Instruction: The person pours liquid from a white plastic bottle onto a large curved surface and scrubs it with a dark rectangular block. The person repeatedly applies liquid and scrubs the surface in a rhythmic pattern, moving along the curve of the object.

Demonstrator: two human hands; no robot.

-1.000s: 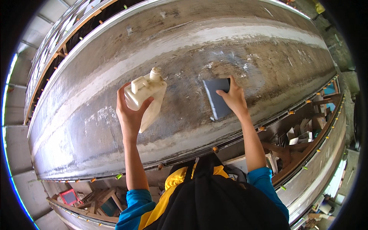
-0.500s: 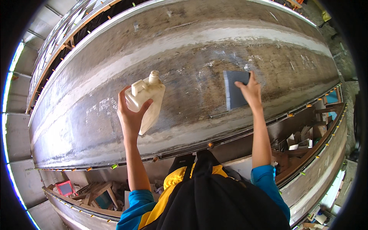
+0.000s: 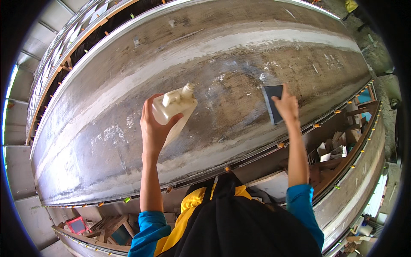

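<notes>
The person's left hand (image 3: 156, 126), thumb and fingers spread wide, grips a whitish plastic jug (image 3: 182, 106) over this streaked, curving hull (image 3: 227, 96), while well apart from it the right hand (image 3: 288, 107), partly closed, holds a flat dark pad (image 3: 272, 112) by its right edge.
</notes>
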